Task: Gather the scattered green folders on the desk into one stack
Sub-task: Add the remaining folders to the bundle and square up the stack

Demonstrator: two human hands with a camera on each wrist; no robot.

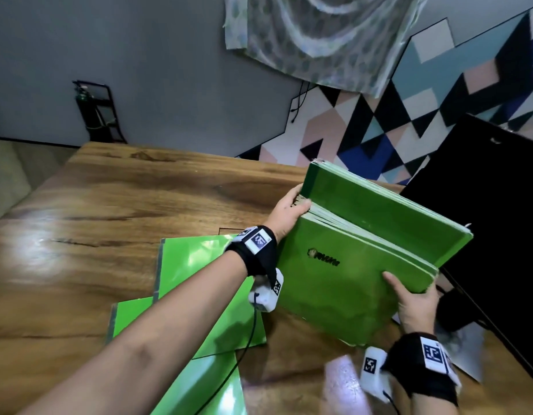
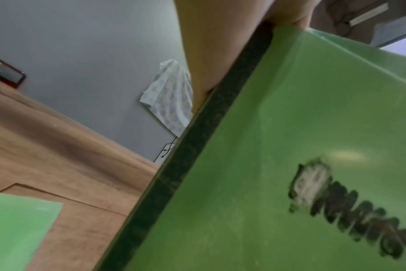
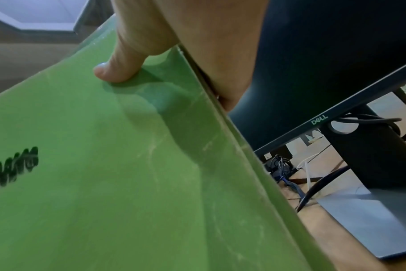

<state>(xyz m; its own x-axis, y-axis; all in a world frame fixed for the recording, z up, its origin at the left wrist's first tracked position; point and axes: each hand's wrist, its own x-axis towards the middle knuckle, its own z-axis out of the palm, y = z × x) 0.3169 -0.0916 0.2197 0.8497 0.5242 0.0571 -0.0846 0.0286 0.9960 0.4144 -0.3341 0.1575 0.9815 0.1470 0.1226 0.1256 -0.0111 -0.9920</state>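
A thick bundle of green folders (image 1: pixel 349 265) stands tilted on its lower edge on the wooden desk (image 1: pixel 115 205). Its front cover (image 2: pixel 290 146) bears a dark logo. My left hand (image 1: pixel 289 211) grips the bundle's upper left edge, fingers behind it. My right hand (image 1: pixel 415 298) holds the right edge, with the thumb (image 3: pixel 118 67) pressed on the front cover (image 3: pixel 104 183). Several loose green folders (image 1: pixel 199 295) lie flat and overlapping on the desk under my left forearm; a corner of one folder (image 2: pixel 16 229) shows in the left wrist view.
A black Dell monitor (image 1: pixel 483 220) stands right behind the bundle; its stand (image 3: pixel 371 165), grey base and cables sit on the desk at the right. A grey wall and a hanging patterned cloth (image 1: pixel 319 40) lie beyond the desk's far edge.
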